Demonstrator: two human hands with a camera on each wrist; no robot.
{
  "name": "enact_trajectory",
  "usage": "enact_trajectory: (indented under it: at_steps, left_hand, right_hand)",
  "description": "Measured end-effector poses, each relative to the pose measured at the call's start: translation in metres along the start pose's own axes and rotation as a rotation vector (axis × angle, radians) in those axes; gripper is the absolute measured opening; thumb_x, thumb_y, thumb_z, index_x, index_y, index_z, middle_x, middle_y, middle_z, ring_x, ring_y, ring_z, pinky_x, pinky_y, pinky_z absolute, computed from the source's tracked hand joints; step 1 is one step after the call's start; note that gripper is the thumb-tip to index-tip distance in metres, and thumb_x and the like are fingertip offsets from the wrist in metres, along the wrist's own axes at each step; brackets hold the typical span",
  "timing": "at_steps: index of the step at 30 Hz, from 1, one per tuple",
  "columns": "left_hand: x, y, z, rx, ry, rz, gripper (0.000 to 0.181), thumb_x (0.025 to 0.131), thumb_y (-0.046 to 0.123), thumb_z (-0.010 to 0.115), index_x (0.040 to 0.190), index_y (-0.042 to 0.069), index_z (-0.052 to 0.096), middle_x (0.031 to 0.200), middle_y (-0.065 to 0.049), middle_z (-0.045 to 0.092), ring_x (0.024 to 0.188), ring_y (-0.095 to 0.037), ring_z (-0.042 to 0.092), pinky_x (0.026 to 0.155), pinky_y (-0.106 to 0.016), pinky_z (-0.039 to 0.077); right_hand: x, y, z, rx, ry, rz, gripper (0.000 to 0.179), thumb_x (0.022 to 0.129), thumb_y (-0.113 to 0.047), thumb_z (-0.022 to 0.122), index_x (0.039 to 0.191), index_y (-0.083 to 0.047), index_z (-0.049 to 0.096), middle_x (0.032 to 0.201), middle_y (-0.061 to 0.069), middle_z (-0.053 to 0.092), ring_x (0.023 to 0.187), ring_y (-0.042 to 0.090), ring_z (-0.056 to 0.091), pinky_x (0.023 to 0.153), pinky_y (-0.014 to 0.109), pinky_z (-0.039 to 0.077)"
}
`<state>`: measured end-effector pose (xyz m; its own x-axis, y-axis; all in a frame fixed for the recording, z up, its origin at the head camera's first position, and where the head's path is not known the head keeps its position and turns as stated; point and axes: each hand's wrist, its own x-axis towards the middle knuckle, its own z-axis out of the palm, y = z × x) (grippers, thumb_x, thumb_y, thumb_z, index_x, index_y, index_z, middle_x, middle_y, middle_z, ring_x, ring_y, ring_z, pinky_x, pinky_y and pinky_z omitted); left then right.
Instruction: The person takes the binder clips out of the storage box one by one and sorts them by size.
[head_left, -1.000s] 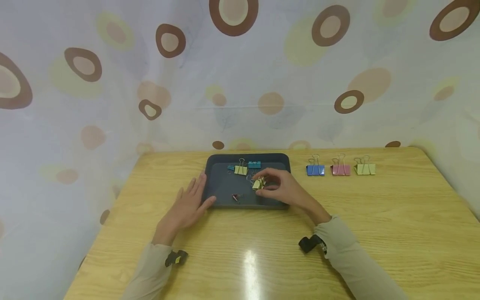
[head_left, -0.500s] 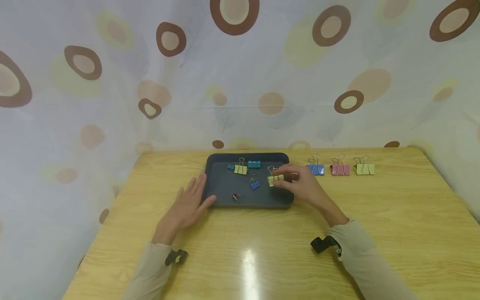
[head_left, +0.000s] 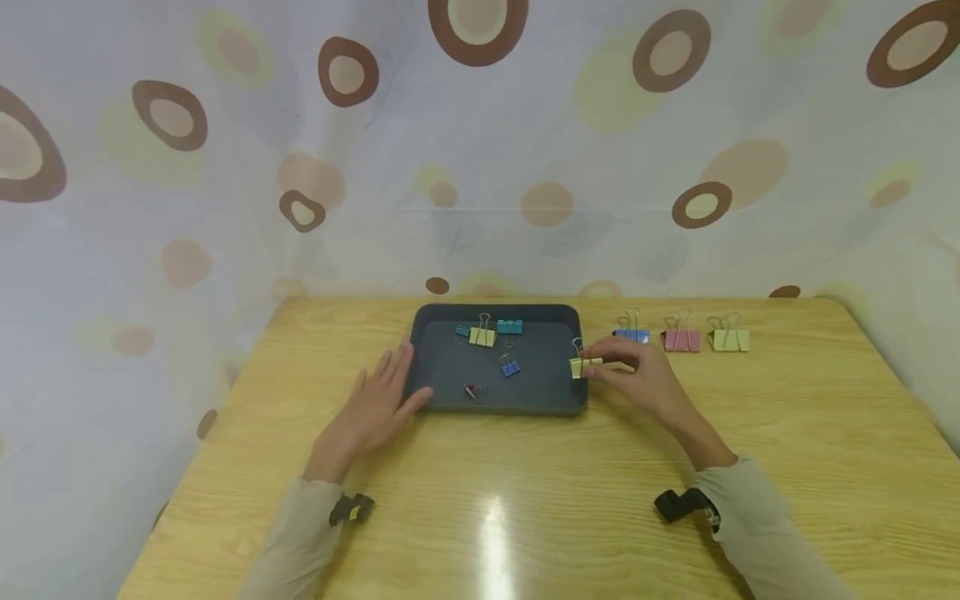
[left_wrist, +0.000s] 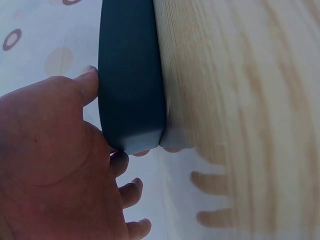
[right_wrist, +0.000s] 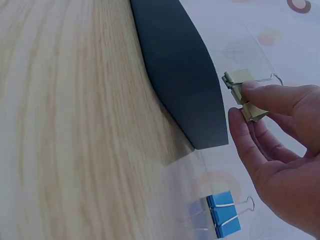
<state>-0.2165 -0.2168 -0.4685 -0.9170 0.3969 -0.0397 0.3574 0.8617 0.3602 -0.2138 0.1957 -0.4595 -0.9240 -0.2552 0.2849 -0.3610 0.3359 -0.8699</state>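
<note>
My right hand (head_left: 648, 379) pinches a yellow binder clip (head_left: 576, 368) between thumb and fingertips, above the right rim of the dark grey tray (head_left: 442, 375). In the right wrist view, the thumb covers part of that yellow clip (right_wrist: 254, 113), and a wire handle sticks out past it. My left hand (head_left: 369, 415) lies with fingers extended against the tray's left side. Inside the tray are another yellow binder clip (head_left: 482, 337), a teal one (head_left: 510, 327), a smaller teal one (head_left: 462, 331), a small blue one (head_left: 511, 367) and a small dark reddish one (head_left: 472, 392).
Right of the tray, a row of larger binder clips stands on the wooden table (head_left: 420, 517): blue (head_left: 630, 336), pink (head_left: 681, 340) and yellow (head_left: 731, 340). My right hand partly overlaps the blue one. A patterned curtain (head_left: 465, 133) hangs behind the table.
My right hand has moved right with the yellow clip, from over the tray's middle to its right rim. The small blue clip has come into view. The left hand stays put.
</note>
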Motion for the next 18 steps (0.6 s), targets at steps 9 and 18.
enact_trajectory:
  at_steps: [9,18]
  left_hand:
    - [0.001,-0.006,0.006,0.003,-0.011,-0.003,0.088,0.106,0.066,0.026,0.165,0.007,0.000,0.173,-0.010,0.000,0.157,-0.037,0.005,0.120,-0.067,0.007]
    - [-0.002,0.002,-0.002,-0.030,0.016,0.023,0.086,0.108,0.061,0.030,0.164,0.002,0.005,0.171,-0.016,0.005,0.155,-0.043,0.008,0.118,-0.071,0.009]
  right_hand:
    - [-0.017,0.008,-0.016,-0.055,0.021,0.083,0.022,0.095,-0.009,0.075,0.116,-0.001,0.076,0.119,0.016,0.072,0.107,0.017,0.068,0.086,0.017,0.053]
    - [-0.026,0.017,-0.030,-0.173,0.060,0.163,0.027,0.093,-0.013,0.078,0.117,0.001,0.076,0.119,0.020,0.072,0.106,0.027,0.071,0.085,0.012,0.050]
